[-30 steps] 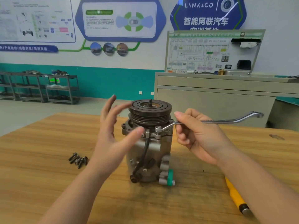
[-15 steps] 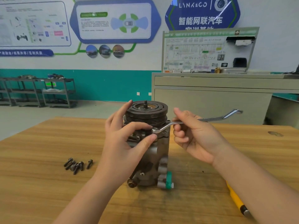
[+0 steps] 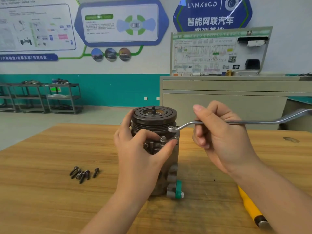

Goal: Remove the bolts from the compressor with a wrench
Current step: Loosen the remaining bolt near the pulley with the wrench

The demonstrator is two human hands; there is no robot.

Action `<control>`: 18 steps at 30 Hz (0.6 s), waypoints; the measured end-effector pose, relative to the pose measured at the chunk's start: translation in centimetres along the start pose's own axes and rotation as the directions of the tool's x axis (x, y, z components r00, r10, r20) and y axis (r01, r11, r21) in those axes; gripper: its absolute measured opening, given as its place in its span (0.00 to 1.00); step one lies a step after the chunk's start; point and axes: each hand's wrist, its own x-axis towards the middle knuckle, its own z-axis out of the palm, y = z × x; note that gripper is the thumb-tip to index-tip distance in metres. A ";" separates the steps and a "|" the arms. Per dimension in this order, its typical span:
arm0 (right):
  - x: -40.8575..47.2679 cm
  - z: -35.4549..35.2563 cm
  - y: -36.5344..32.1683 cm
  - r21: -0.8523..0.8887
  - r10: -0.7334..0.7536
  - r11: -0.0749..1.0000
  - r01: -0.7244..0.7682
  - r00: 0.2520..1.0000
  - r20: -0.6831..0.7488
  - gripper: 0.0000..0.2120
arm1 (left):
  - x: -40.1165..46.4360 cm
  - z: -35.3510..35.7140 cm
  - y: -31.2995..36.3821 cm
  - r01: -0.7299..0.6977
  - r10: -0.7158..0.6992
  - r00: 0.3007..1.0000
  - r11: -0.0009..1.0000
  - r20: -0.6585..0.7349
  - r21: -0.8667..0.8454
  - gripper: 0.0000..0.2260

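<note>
Your left hand (image 3: 140,149) now wraps the upper body of the compressor (image 3: 168,166), which stands upright at the middle of the wooden bench (image 3: 50,191). A second ago that hand hovered with fingers spread, clear of the metal; now thumb and forefinger pinch around a raised bolt (image 3: 163,139) on the flange just below the pulley. Your right hand (image 3: 219,141) has its grip curled around the shank of the wrench (image 3: 244,122). The wrench's ring end (image 3: 172,129), which sat down on the flange a moment ago, now floats just above and to the right of the bolt, apart from it. That suggests the bolt is loose enough to finish by finger. Five or so freed bolts (image 3: 83,173) lie in a cluster to the left of the compressor, so the job looks well advanced. A yellow-handled tool (image 3: 249,206) lies under your right forearm.
</note>
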 end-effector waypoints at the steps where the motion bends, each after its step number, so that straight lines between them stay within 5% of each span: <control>1: -0.1 0.1 0.0 -0.030 -0.006 1.000 0.006 1.000 -0.002 0.15 | 0.0 -0.1 0.1 -0.010 0.010 1.000 1.000 0.006 -0.001 0.10; 7: -0.6 0.6 0.0 -0.293 -0.077 0.955 0.057 0.995 -0.058 0.16 | -0.2 -0.3 -0.4 -0.049 0.049 0.998 0.999 0.040 0.022 0.03; 18: -1.9 3.2 0.7 -0.584 -0.262 0.799 0.146 0.958 -0.118 0.21 | -0.4 0.8 -1.4 -0.186 0.189 0.981 0.980 -0.035 0.067 0.12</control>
